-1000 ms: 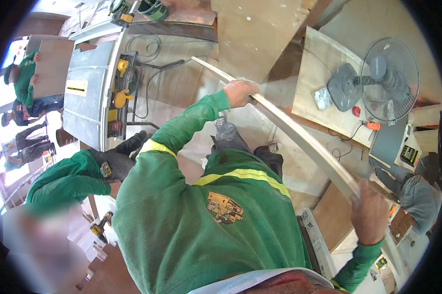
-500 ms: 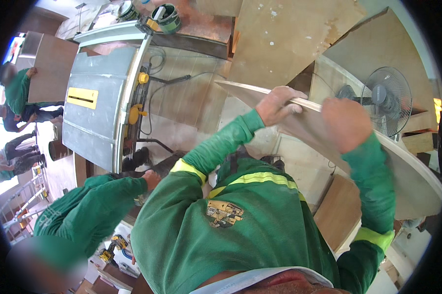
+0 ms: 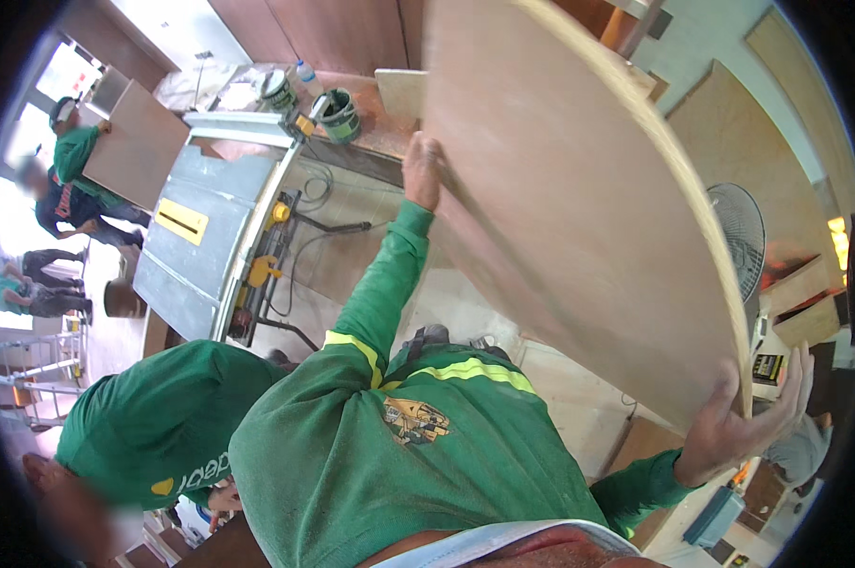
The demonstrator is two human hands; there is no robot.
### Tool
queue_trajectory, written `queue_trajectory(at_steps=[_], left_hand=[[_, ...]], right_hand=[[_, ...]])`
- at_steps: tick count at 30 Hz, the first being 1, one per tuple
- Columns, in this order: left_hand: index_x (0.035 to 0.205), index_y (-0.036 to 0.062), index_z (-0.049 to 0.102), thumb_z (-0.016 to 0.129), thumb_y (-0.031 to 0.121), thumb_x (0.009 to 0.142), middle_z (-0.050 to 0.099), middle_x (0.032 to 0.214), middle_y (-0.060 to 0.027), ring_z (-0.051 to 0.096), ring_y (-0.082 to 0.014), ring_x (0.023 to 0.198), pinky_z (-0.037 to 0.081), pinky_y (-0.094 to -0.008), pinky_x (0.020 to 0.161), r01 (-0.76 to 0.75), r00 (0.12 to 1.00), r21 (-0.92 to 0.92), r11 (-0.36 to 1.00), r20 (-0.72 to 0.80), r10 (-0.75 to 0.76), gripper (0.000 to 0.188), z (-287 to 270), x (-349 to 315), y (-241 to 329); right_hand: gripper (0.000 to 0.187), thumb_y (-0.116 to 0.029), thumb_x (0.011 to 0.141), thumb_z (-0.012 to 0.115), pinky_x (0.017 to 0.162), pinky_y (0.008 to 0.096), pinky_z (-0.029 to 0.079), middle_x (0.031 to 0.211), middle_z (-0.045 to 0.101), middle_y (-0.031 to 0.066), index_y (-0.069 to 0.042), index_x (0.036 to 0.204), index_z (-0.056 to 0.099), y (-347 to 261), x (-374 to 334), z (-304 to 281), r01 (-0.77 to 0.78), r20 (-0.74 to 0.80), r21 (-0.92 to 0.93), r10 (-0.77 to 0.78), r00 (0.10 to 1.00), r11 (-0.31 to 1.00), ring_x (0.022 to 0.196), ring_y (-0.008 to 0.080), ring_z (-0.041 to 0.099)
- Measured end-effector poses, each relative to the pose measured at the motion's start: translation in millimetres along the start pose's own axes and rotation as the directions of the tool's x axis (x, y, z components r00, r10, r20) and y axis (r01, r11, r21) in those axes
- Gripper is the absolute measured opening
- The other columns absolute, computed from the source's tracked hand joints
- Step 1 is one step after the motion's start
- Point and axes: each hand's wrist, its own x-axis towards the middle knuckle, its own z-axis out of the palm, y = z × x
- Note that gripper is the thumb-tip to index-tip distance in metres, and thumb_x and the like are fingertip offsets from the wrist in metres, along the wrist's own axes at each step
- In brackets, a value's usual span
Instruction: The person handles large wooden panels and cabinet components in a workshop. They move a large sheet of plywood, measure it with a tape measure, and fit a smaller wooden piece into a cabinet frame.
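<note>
While a board (image 3: 588, 208) slants between — left hand (image 3: 422, 173) gripping edge, right hand (image 3: 726, 434) spread around corner

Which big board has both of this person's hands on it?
The large board with the curved edge: left hand on its left side, right hand at its lower corner. The straight-edged board is far left, with another person.

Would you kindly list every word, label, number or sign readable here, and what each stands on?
I won't copy any wording, but print shows here:
Co-worker's green shirt: pale lettering beside a yellow mark, partly visible.
Background person's dark shirt: red lettering, too blurred to read.
Green bucket: label, too small to read.
Machine picture on the wearer's green shirt: any print too small.
Black-and-yellow label, right: too small.
</note>
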Motion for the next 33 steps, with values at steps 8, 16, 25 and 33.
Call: queue_trajectory(at_steps=[8, 16, 25, 33], left_hand=[[0.111, 0.0002, 0.061, 0.05, 0.06, 0.096, 0.053, 0.086, 0.0012, 0.046, -0.0088, 0.077, 0.037, -0.026, 0.066, 0.155, 0.986, -0.106, 0.982, -0.046, -0.161, 0.063, -20.0, 67.1, -77.1], [0.124, -0.0054, 0.058, 0.057, 0.049, 0.097, 0.059, 0.121, -0.0097, 0.053, -0.0176, 0.11, 0.04, -0.0306, 0.099, 0.219, 0.961, -0.437, 0.872, -0.057, -0.269, 0.061, -25.0, 119.1, -116.2], [0.131, -0.0061, 0.055, 0.057, 0.052, 0.096, 0.058, 0.129, -0.0127, 0.055, -0.0231, 0.116, 0.045, -0.0343, 0.099, 0.29, 0.923, -0.51, 0.81, -0.074, -0.378, 0.068, -77.1, 190.5, -152.9], [0.131, -0.0036, 0.055, 0.059, 0.055, 0.093, 0.057, 0.13, -0.0118, 0.055, -0.022, 0.115, 0.044, -0.0343, 0.099, 0.419, 0.888, -0.45, 0.788, 0.023, -0.459, 0.07, -49.5, 237.7, -172.4]], right_hand=[[0.08, -0.03, 0.083, 0.079, 0.109, 0.0492, 0.034, 0.141, 0.047, 0.016, -0.001, 0.143, 0.034, 42.5, -62.7, 55.9, -0.385, -0.282, 0.005, 0.37, 0.885, 0.923, 0.131, 0.0321, 0.043], [0.043, -0.025, 0.101, 0.051, 0.104, 0.0346, 0.039, 0.131, 0.051, 0.0136, 0.005, 0.13, 0.047, 80.2, -123.0, 193.7, -0.767, 0.409, 0.576, 0.714, 0.569, 0.281, 0.121, 0.0214, 0.048], [0.048, -0.037, 0.099, 0.058, 0.103, 0.0317, 0.037, 0.122, 0.056, 0.0083, 0.004, 0.124, 0.054, 11.8, -5.8, 348.8, -0.57, 0.448, 0.822, 0.617, 0.646, 0.0, 0.117, 0.0164, 0.048], [0.061, -0.039, 0.098, 0.059, 0.105, 0.0333, 0.038, 0.134, 0.054, 0.0134, 0.007, 0.136, 0.048, 38.1, 52.0, 418.6, -0.609, 0.455, 0.792, 0.709, 0.539, -0.045, 0.122, 0.0214, 0.05]])
